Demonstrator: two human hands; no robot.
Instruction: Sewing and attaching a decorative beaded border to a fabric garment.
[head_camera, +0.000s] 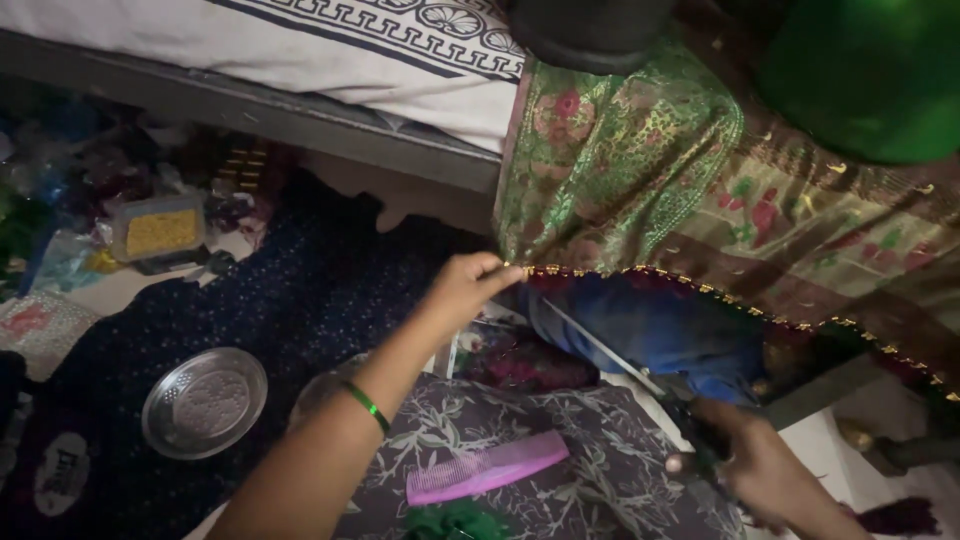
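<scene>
the green brocade cloth (640, 170) hangs off the edge of the bed (300, 110), its flowered green and brown folds draped down toward the floor so that its lower hem faces the person. along that hem runs a gold beaded border (700, 290), and everything here is arranged around it.

the left hand (465, 290) reaches up to the border's near end, fingers (495, 270) pinched together on the corner of the cloth; the grip seems meant to pull the hem taut and level so the trim can be seen and worked. a green bangle (368, 407) sits on that wrist below the cloth.

the right hand (760, 465) is low and to the right of the cloth's hem, closed around a dark tool (695, 430) which is too blurred to name. a thin pale thread (600, 345) runs from about there up toward the hem, slanting across the blue fabric (650, 335) beneath the border, which suggests the tool is held back to keep the line stretched.

below the cloth, a pink comb (487, 468) lies on a grey leaf-print cushion (560, 440), within easy reach. farther left of the cloth a round steel plate (204, 402) rests on the dark mat (300, 300), and a clear box of yellow beads (158, 230) sits beside the bed frame.
</scene>
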